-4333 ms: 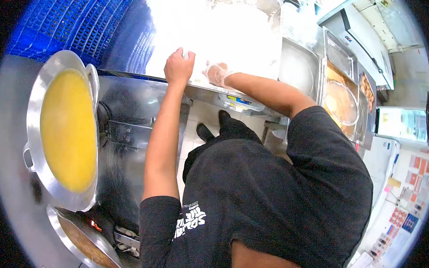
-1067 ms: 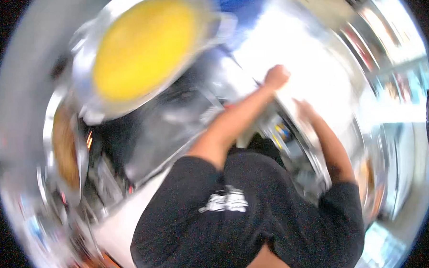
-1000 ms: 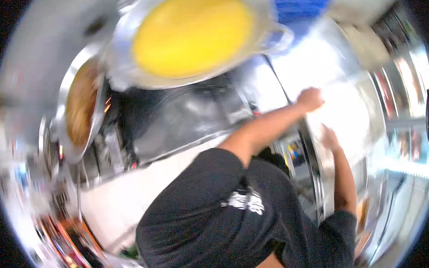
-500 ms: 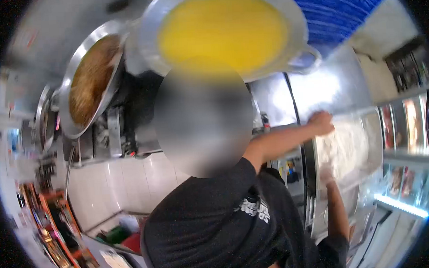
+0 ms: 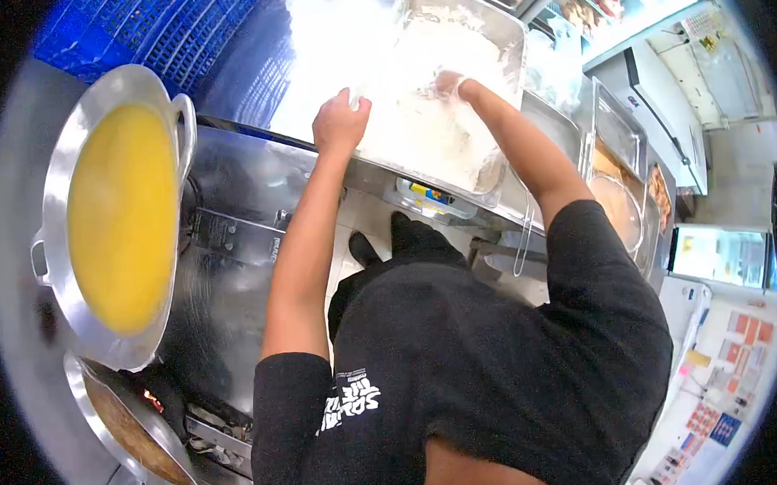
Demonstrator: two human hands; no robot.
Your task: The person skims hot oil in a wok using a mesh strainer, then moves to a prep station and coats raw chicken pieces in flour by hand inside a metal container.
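Fingers curled, my left hand (image 5: 342,121) is at the near left side of a metal tray (image 5: 508,42); glare hides what lies between its fingers. White powder (image 5: 440,140) like flour spreads over the tray's bottom, thicker in places. My right hand (image 5: 453,85) reaches into the tray, down in the powder, and its fingertips are hidden. Powder coats its wrist.
On the left stand a big pan of yellow liquid (image 5: 120,219) and a smaller pan of brown liquid (image 5: 137,431) near a flame. Blue crates (image 5: 158,31) are at the upper left. Metal trays with food (image 5: 612,202) and a wire-handled tool (image 5: 525,241) lie right.
The view swung toward the pans and floor, then back to the tray. Compared with the oldest frame, my right hand is farther into the tray, and more of the powder shows.
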